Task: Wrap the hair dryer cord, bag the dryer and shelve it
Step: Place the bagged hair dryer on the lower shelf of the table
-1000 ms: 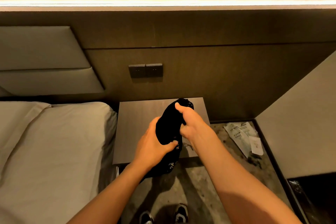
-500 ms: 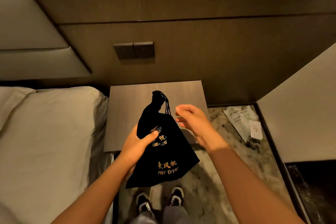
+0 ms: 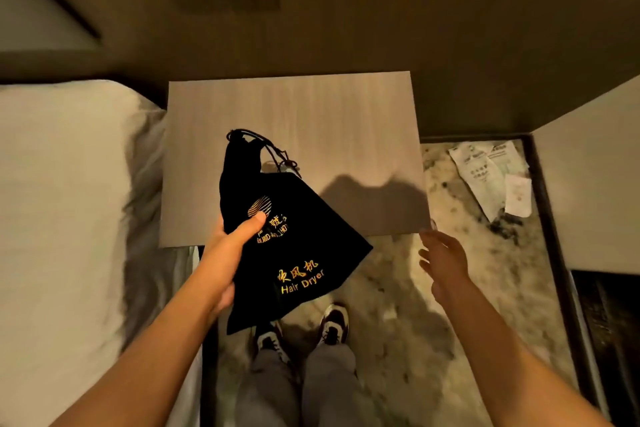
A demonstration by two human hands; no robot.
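Left hand (image 3: 225, 253) clamps one black bag (image 3: 277, 236) above the tabletop (image 3: 346, 114); blurred right hand (image 3: 445, 262) apparently open, empty.

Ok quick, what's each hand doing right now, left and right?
Left hand: closed on the black hair dryer bag, thumb on its front.
Right hand: open, fingers spread, holding nothing, clear of the bag.

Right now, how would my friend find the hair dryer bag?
Find the wooden bedside table next to the bed. Over its front edge, the left hand holds a black drawstring bag. It alone has gold "Hair Dryer" lettering.
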